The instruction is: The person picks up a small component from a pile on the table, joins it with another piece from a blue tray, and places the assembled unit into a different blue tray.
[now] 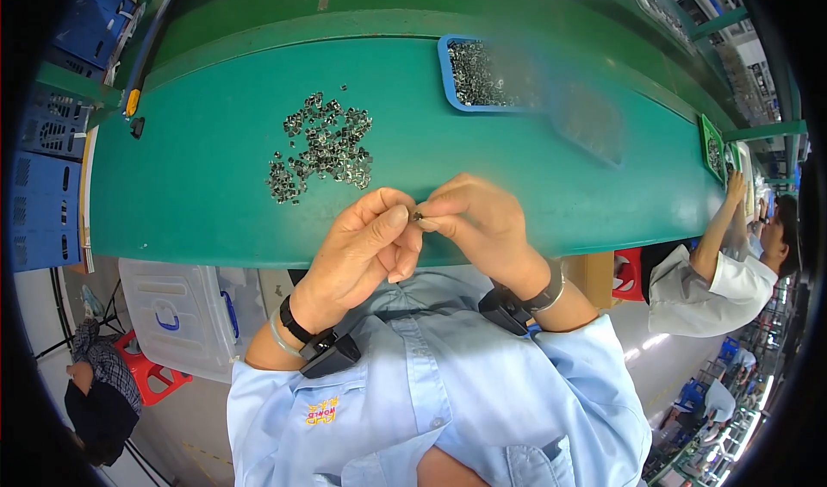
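My left hand [366,244] and my right hand [479,226] meet above the near edge of the green table. Between the fingertips of my right hand sits a small dark metal part [418,217], pinched by thumb and forefinger. The left thumb and fingers are closed right beside it, touching or nearly touching; whether they also grip something is hidden. A loose pile of small shiny metal parts [332,142] lies on the table beyond my left hand. Farther off to the right, a blue tray [446,74] holds many similar small parts, partly blurred by a smear.
The green table [198,177] spans the view. Blue crates [43,203] stand at the left; a lidded clear box [177,315] and a red stool [155,371] are below. At the right a person [715,289] works by a green tray [711,147]. Another person [103,401] is lower left.
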A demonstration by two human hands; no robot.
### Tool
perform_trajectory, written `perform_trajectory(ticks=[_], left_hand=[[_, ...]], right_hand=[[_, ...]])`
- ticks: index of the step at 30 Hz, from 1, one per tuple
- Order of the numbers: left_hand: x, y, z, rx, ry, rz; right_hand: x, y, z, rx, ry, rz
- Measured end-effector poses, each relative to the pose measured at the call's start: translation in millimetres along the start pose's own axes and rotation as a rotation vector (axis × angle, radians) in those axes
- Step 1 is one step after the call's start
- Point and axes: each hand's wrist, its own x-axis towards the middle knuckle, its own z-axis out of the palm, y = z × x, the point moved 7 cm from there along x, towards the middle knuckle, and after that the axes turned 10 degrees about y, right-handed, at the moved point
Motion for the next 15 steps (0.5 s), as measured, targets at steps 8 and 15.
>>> perform_trajectory(ticks=[8, 15], left_hand=[[2.4, -0.7, 1.6, 0.093, 0.007, 0.055], [1.5, 1.9, -9.7, 0.091, 0.11, 0.047]], right_hand=[[-2.0, 2.9, -0.5, 0.0, 0.024, 0.054], [24.9, 5.0, -24.9, -0.289, 0.071, -0.097]])
